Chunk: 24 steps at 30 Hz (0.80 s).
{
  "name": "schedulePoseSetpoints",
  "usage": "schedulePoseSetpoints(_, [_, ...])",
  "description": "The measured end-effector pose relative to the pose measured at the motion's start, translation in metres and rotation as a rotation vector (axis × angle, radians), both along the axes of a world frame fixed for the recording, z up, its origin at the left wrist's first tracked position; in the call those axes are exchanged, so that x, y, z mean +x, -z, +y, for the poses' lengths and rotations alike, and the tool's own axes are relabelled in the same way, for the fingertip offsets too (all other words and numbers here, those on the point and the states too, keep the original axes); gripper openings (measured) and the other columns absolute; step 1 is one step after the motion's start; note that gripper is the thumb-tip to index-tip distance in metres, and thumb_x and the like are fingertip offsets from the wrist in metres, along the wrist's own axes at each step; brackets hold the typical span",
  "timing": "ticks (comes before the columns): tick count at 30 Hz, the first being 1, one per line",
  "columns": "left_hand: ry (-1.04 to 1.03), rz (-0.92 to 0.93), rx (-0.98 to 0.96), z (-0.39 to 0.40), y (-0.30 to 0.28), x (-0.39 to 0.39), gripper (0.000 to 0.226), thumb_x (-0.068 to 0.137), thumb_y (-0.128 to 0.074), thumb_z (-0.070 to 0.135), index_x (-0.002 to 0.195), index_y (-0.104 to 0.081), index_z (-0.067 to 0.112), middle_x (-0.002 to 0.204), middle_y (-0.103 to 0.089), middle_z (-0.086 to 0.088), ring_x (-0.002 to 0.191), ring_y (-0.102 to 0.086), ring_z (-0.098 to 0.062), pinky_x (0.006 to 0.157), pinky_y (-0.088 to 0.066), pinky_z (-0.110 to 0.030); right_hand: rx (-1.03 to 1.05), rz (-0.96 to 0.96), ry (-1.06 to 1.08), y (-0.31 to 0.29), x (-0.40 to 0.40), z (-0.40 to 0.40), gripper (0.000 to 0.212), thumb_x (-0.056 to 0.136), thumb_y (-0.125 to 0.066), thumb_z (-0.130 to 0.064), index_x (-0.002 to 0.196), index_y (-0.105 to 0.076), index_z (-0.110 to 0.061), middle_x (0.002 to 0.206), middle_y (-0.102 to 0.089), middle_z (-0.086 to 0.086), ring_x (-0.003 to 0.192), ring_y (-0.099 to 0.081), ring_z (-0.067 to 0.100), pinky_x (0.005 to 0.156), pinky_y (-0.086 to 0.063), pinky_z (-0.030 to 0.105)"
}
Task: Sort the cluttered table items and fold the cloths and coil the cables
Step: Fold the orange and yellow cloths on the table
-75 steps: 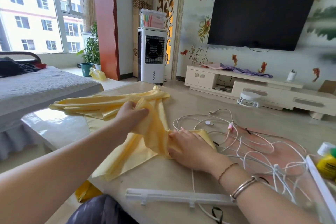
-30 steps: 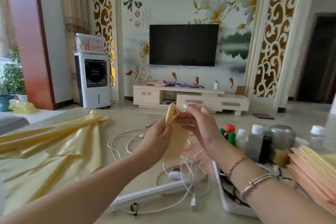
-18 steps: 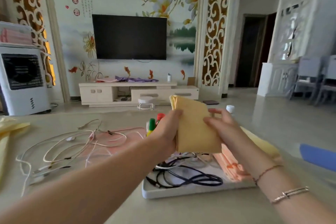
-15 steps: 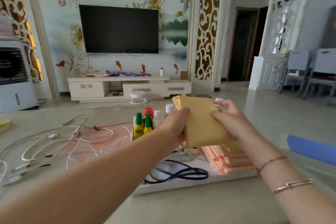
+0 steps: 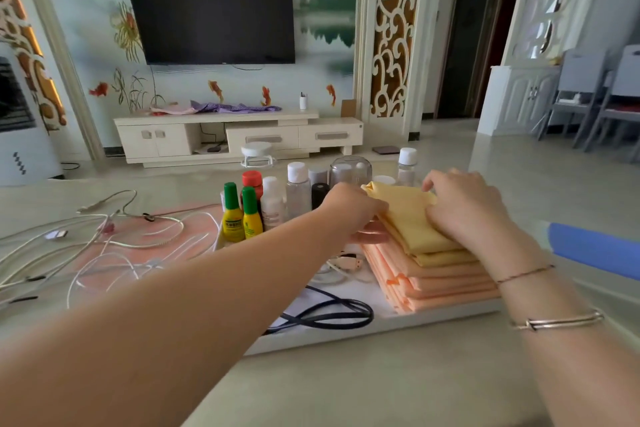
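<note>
Soft daylight (edges warped, blurred)

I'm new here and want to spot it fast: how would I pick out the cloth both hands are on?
Find the white tray on the table, below the TV. On its right side sits a stack of folded cloths, mostly orange. The yellow cloth lies on top, between the left hand and right hand.

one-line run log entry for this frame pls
step: stacking folded cloth | left hand: grips yellow cloth | right hand: presses it onto cloth pile | white cables: uncoiled
</note>
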<state>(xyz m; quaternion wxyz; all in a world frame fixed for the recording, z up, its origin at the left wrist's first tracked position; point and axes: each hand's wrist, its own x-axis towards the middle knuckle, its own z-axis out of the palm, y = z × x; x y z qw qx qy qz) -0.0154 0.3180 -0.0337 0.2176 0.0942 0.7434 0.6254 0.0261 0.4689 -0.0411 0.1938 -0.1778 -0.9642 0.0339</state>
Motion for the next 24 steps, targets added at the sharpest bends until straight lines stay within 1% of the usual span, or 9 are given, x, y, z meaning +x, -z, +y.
schedulePoseSetpoints(1, [0.007,0.009,0.002,-0.001,0.002,-0.001,0.026,0.090,-0.063,0.007,0.115,-0.058,-0.001,0.083,-0.059,-0.010,0.058,-0.061,-0.015,0.053,-0.060,-0.032,0.051,0.029,-0.043,0.001,0.001,-0.007,0.029,0.091,-0.049,-0.015,0.118,-0.055,-0.023,0.122,-0.055,0.003,0.115,-0.048,0.027,0.086,-0.038,0.036])
schedulePoseSetpoints(3, [0.005,0.021,0.021,-0.004,0.006,-0.001,0.024,0.090,-0.064,0.009,0.111,-0.060,-0.001,0.083,-0.060,-0.010,0.057,-0.061,-0.014,0.057,-0.060,-0.032,-0.037,0.047,-0.186,0.002,0.000,-0.020,0.033,0.095,-0.046,-0.015,0.126,-0.056,-0.021,0.132,-0.053,0.002,0.121,-0.048,0.023,0.095,-0.039,0.035])
schedulePoseSetpoints(6, [-0.010,0.011,0.070,-0.008,0.009,0.000,0.014,0.093,-0.059,0.011,0.101,-0.059,0.000,0.076,-0.059,-0.010,0.056,-0.062,-0.016,0.062,-0.061,-0.036,-0.198,-0.037,-0.322,0.004,0.003,-0.032,0.034,0.101,-0.039,-0.025,0.131,-0.054,-0.021,0.134,-0.054,0.001,0.117,-0.052,0.018,0.091,-0.042,0.031])
schedulePoseSetpoints(8, [-0.018,0.005,0.083,-0.013,0.010,0.001,0.015,0.095,-0.056,0.010,0.107,-0.059,0.001,0.074,-0.060,-0.011,0.056,-0.063,-0.017,0.061,-0.061,-0.036,-0.213,-0.114,-0.364,0.010,0.006,-0.031,0.036,0.103,-0.031,-0.034,0.127,-0.055,-0.023,0.131,-0.056,-0.001,0.111,-0.054,0.016,0.086,-0.042,0.029])
schedulePoseSetpoints(13, [-0.021,0.002,0.053,-0.027,0.009,0.005,0.021,0.097,-0.051,0.008,0.115,-0.056,-0.001,0.083,-0.063,-0.014,0.064,-0.065,-0.019,0.054,-0.059,-0.031,-0.343,-0.263,-0.394,0.026,0.015,-0.024,0.040,0.105,-0.024,-0.031,0.136,-0.047,-0.022,0.135,-0.054,0.001,0.118,-0.051,0.018,0.097,-0.035,0.026])
schedulePoseSetpoints(15, [-0.036,-0.001,0.046,-0.034,0.008,0.006,0.015,0.097,-0.050,0.007,0.110,-0.056,0.002,0.083,-0.063,-0.014,0.065,-0.064,-0.019,0.054,-0.059,-0.030,-0.290,-0.229,-0.375,0.027,0.012,-0.022,0.036,0.103,-0.027,-0.031,0.125,-0.055,-0.026,0.124,-0.061,-0.002,0.106,-0.057,0.015,0.097,-0.042,0.032])
schedulePoseSetpoints(18, [-0.068,-0.008,0.042,-0.045,0.004,0.007,0.011,0.096,-0.049,0.005,0.105,-0.056,0.004,0.081,-0.063,-0.012,0.066,-0.063,-0.018,0.056,-0.059,-0.031,-0.151,-0.120,-0.277,0.012,0.008,-0.027,0.029,0.100,-0.031,-0.023,0.103,-0.060,-0.024,0.098,-0.065,-0.001,0.083,-0.059,0.015,0.079,-0.051,0.037])
schedulePoseSetpoints(22, [-0.106,-0.003,0.054,-0.072,-0.001,0.006,0.013,0.097,-0.051,0.008,0.107,-0.056,0.003,0.084,-0.065,-0.013,0.067,-0.064,-0.020,0.064,-0.058,-0.034,-0.097,0.022,-0.302,-0.018,0.009,-0.062,0.032,0.099,-0.036,-0.016,0.123,-0.055,-0.022,0.096,-0.065,0.003,0.072,-0.058,0.014,0.068,-0.052,0.033])
schedulePoseSetpoints(24, [-0.146,0.025,0.079,-0.095,-0.004,0.005,0.019,0.096,-0.052,0.009,0.114,-0.056,0.003,0.079,-0.067,-0.012,0.064,-0.065,-0.020,0.058,-0.059,-0.033,-0.078,0.041,-0.382,-0.027,0.009,-0.094,0.029,0.099,-0.037,-0.016,0.121,-0.055,-0.019,0.102,-0.065,0.004,0.080,-0.061,0.016,0.075,-0.053,0.037])
